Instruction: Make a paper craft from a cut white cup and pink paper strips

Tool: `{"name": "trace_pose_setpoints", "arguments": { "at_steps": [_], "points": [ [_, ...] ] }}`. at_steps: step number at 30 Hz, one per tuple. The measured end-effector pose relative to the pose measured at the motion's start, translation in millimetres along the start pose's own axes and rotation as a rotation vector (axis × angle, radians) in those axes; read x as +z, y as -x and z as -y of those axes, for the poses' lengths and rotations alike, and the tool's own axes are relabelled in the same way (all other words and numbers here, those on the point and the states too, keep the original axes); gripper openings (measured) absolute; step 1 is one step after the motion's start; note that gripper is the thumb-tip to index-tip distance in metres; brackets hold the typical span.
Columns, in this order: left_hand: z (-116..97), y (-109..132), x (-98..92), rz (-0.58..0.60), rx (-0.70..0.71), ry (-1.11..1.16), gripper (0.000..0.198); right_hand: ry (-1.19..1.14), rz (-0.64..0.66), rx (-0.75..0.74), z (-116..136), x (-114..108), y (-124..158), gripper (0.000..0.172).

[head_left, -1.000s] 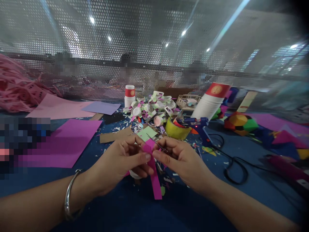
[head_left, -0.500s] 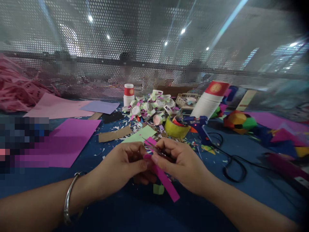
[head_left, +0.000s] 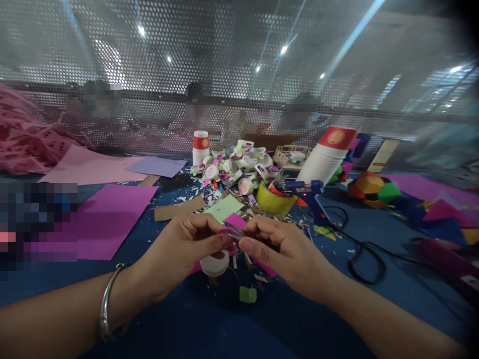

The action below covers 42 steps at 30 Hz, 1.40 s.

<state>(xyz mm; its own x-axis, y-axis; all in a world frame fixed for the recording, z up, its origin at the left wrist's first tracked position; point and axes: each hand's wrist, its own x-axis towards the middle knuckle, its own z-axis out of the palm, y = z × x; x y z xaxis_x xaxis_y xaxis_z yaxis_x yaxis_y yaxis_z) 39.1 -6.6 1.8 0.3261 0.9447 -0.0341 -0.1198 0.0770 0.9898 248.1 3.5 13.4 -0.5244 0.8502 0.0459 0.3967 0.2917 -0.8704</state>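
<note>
Pinched in my left hand [head_left: 200, 242] is a small piece of magenta paper [head_left: 225, 231], its edge showing at the fingertips. My right hand [head_left: 279, 249] is closed around small scissors [head_left: 235, 230], whose blades meet that paper; the handles are hidden in my fingers. A magenta paper strip [head_left: 234, 219] shows behind the scissors, and more magenta paper [head_left: 266, 269] appears below my right hand. Whether these are one strip I cannot tell. Under my left fingers is a white round cup-like piece [head_left: 214, 264]. A small green paper scrap [head_left: 247, 294] lies nearer me.
A glue gun [head_left: 309, 192] with a black cord rests by a yellow roll [head_left: 275, 200]. Behind are a pile of small paper pieces [head_left: 239, 164] and stacked paper cups [head_left: 327, 154]. Purple paper [head_left: 123, 214] lies left, below pink sheets [head_left: 90, 167].
The scissor blades have swung down to the left, onto the paper in my left hand. The magenta strip's lower end no longer sticks out toward me, and the white round piece now shows.
</note>
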Motion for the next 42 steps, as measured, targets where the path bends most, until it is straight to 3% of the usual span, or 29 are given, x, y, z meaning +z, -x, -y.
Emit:
{"name": "trace_pose_setpoints", "arguments": {
  "at_steps": [10,27,42],
  "points": [
    [-0.9,0.2,-0.1,-0.021,0.013,-0.037,0.014,0.07,0.001,-0.007,4.4,-2.3,2.6,0.039],
    [-0.7,0.9,-0.3,0.042,-0.071,0.08,0.018,0.068,0.006,-0.002,7.8,-1.7,5.0,0.042],
    [-1.8,2.6,0.6,0.045,-0.092,0.082,0.021,0.13,-0.04,-0.075,4.8,-0.7,4.4,0.043]
  ]
}}
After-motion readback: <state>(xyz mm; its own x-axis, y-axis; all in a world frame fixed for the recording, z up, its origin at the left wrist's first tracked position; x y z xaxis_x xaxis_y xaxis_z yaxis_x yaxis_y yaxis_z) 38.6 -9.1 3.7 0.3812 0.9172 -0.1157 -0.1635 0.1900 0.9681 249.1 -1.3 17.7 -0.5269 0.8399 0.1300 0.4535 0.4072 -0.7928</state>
